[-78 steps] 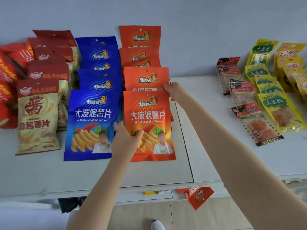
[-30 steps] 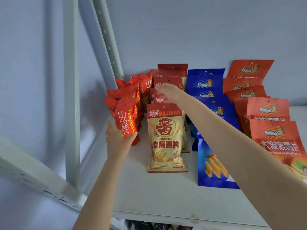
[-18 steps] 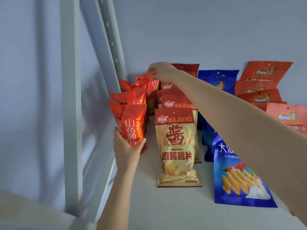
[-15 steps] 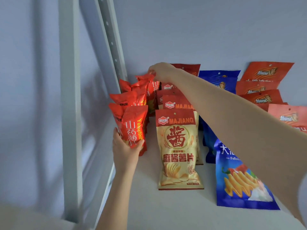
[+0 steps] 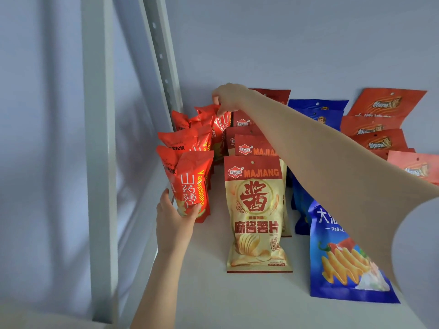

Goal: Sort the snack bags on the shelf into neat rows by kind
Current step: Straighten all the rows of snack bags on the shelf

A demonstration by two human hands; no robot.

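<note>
Gripping the front red bag [image 5: 193, 186] at the left edge of the shelf [image 5: 213, 300], left hand [image 5: 174, 225] fingers clamped round it; pinching a rear red bag [image 5: 221, 125] by its top with right hand [image 5: 231, 96] fingers.

The yam-chip bags [image 5: 192, 184] are bright red with white and yellow lettering. The Majiang chip bags [image 5: 256, 210] are cream-gold under a dark red band, with a big red character. The blue wavy-chip bags [image 5: 344, 269] show yellow ridged chips; the orange bags [image 5: 377, 129], gold logos.
</note>
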